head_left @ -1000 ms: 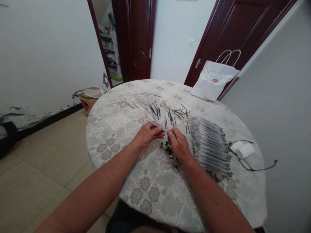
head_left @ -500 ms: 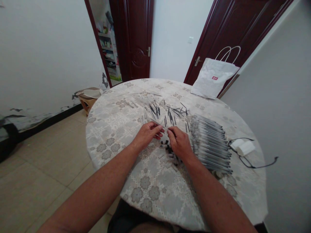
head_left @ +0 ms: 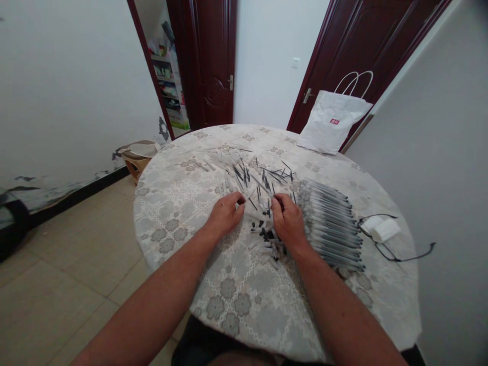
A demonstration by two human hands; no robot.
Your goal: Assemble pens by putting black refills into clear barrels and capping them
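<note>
My right hand (head_left: 288, 219) pinches a clear pen barrel (head_left: 261, 182) between thumb and fingers, its far end slanting up and left. To its left, my left hand (head_left: 227, 212) is closed with the fingers curled towards the thumb; what is in it, if anything, is too small to make out. Thin black refills (head_left: 278, 175) lie scattered beyond both hands. Small black pen parts (head_left: 263, 233) are heaped beside the right wrist, with clear caps (head_left: 271, 249) just below them. Further left lie loose translucent barrels (head_left: 227, 179).
A row of assembled-looking pens (head_left: 335, 223) lies right of my right forearm. Beyond it are eyeglasses (head_left: 389, 258) and white tissue packs (head_left: 384, 230). A white paper bag (head_left: 332, 122) stands at the back right of the round, cloth-covered table (head_left: 229, 305).
My hands have moved apart, the left slightly left and the right slightly right. The clear barrel now extends from my right hand; earlier one showed by my left fingers.
</note>
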